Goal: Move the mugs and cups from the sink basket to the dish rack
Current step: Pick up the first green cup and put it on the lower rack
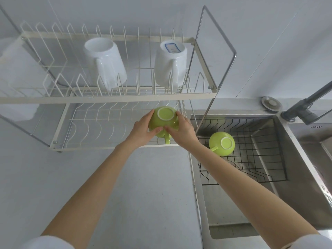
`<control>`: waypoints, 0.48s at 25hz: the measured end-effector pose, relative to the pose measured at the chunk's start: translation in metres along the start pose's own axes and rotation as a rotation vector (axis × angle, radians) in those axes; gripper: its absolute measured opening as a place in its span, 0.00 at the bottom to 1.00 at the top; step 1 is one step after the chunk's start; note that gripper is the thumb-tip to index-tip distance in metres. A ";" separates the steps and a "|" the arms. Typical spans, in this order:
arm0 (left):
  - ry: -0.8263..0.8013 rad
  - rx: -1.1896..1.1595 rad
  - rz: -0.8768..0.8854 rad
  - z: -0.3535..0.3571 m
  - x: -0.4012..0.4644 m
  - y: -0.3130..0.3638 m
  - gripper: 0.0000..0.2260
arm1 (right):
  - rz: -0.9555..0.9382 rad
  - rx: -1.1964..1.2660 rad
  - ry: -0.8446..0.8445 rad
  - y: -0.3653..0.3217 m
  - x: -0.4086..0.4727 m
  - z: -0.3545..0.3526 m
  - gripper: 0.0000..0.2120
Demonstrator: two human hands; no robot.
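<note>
Both my hands hold an upside-down green cup [164, 121] over the right end of the dish rack's lower shelf [100, 126]. My left hand [143, 128] grips its left side and my right hand [181, 131] grips its right side, with the handle pointing toward me between them. A second green cup [222, 143] lies upside down in the black wire sink basket [260, 141]. Two white mugs [105, 62] [169, 62] stand inverted on the upper shelf [107, 98].
The steel sink [294, 177] holds the basket at the right, with a grey faucet [305, 106] at its far corner. A grey counter [140, 186] lies in front of the rack. The rack's metal frame post [206, 112] stands between rack and sink.
</note>
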State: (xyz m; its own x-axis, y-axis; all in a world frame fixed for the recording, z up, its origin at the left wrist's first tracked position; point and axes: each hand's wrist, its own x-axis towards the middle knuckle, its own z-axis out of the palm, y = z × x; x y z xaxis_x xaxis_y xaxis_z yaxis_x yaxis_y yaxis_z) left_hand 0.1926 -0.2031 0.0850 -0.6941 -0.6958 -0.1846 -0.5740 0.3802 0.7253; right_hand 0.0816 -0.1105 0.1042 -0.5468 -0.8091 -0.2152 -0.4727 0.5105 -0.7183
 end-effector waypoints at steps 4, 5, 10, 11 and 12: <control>0.005 0.033 0.001 -0.002 -0.001 0.000 0.33 | -0.012 -0.031 -0.021 0.001 0.001 -0.002 0.35; 0.003 0.051 -0.009 -0.003 -0.001 0.001 0.33 | -0.021 -0.046 -0.034 0.002 0.001 -0.003 0.35; 0.052 0.098 -0.005 -0.004 -0.008 0.006 0.32 | -0.082 -0.126 -0.115 0.007 -0.009 -0.008 0.37; 0.057 0.092 0.003 -0.005 -0.011 0.008 0.31 | -0.096 -0.139 -0.116 0.008 -0.011 -0.009 0.37; 0.058 0.088 0.005 -0.006 -0.013 0.009 0.30 | -0.108 -0.148 -0.116 0.009 -0.015 -0.011 0.37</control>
State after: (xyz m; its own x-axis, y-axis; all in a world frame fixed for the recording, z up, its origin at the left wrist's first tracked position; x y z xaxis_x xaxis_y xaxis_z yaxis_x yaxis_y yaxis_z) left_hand 0.1992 -0.1946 0.0977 -0.6724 -0.7267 -0.1408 -0.6083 0.4341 0.6645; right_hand 0.0780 -0.0910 0.1082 -0.4079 -0.8854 -0.2228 -0.6253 0.4488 -0.6384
